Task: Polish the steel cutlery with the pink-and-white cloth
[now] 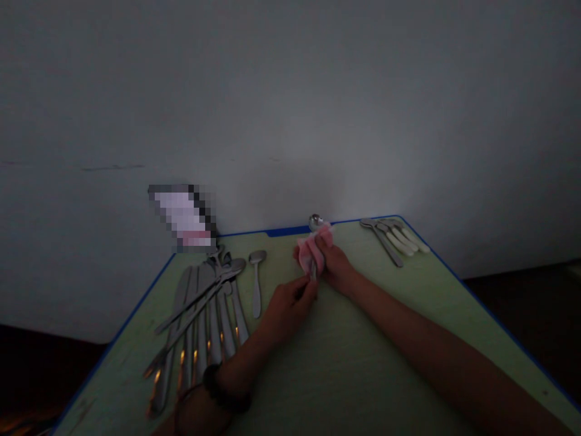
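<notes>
A metal spoon (pixel 315 221) is held above the far middle of the table, its bowl pointing toward the wall. My left hand (pixel 290 303) pinches the lower end of its handle. Wrapped around the spoon is a pink cloth (pixel 312 251), which my right hand (pixel 333 260) grips, thumb on top. The cloth hides the middle of the spoon. Left of my hands, a small spoon (pixel 256 284) lies alone on the table. Beside it, near my left forearm, several knives (pixel 213 327) lie in a row with spoons (pixel 233 267) across them.
The pale green table (pixel 363 363) has a blue edge and stands against a grey wall (pixel 290 109). At the back right lie a spoon (pixel 384 242) and several pieces with white handles (pixel 403 238). A blurred-out, screen-like object (pixel 181 215) leans at the back left.
</notes>
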`<state>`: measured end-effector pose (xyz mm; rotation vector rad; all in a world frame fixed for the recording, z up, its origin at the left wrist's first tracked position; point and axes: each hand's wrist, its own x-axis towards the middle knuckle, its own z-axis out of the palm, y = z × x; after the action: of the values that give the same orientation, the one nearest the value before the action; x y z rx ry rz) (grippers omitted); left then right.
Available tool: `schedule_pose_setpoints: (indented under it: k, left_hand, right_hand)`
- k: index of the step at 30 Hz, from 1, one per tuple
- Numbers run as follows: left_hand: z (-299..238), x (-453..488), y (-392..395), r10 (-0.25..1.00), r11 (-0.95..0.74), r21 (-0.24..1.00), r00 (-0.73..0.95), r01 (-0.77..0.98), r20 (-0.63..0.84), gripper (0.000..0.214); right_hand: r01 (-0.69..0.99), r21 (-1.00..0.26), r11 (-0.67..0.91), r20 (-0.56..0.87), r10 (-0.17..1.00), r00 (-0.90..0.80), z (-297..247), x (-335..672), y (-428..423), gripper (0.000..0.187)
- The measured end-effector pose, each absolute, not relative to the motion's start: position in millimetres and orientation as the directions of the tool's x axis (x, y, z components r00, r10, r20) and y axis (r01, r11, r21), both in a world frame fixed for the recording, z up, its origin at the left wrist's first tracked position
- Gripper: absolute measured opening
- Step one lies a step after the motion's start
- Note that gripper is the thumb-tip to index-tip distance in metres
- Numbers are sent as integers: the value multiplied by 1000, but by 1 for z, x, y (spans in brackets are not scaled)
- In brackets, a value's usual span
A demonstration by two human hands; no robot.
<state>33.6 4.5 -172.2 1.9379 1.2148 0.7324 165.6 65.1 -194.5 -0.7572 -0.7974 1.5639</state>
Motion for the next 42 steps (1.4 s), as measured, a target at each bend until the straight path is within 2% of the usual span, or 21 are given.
schedule_pose_setpoints:
  k: [3, 6, 11, 14, 18, 23, 25, 28, 31, 42]
  left_hand:
    - [-169, 35, 2, 895, -321, 794, 440, 517, 75, 31]
    - [-169, 35, 0, 887, -311, 805, 459, 505, 55, 31]
    - [-173, 34, 1, 883, -244, 875, 469, 417, 23, 22]
    - [-174, 35, 2, 902, -183, 907, 431, 380, 2, 25]
    - [-172, 36, 3, 921, -205, 869, 390, 450, 15, 36]
    - [-172, 33, -1, 871, -278, 805, 490, 524, -18, 41]
    - [-171, 32, -2, 858, -224, 851, 510, 476, -60, 42]
    - [-170, 31, -1, 850, -44, 948, 511, 314, -130, 41]
    - [-170, 31, 1, 843, 40, 971, 513, 237, -160, 42]
    - [-173, 32, 0, 869, -122, 976, 494, 178, 18, 31]
  right_hand:
    - [-741, -663, -110, -52, 994, -101, -193, 167, 73, 31]
    - [-775, -619, -128, -87, 992, -95, -192, 168, 77, 25]
    - [-735, -659, -159, -48, 984, -170, -193, 169, 73, 28]
    - [-682, -715, -154, -18, 979, -202, -195, 169, 70, 34]
    - [-672, -732, -109, -32, 991, -126, -197, 166, 70, 33]
    - [-660, -751, 0, 4, 1000, -5, -195, 165, 70, 28]
    - [-650, -759, 16, -7, 999, 33, -194, 164, 70, 29]
    - [-658, -752, 31, -19, 997, 69, -192, 164, 70, 29]
    - [-670, -741, 43, 1, 998, 62, -190, 164, 68, 26]
    - [-694, -720, -31, -41, 999, -2, -191, 165, 69, 27]
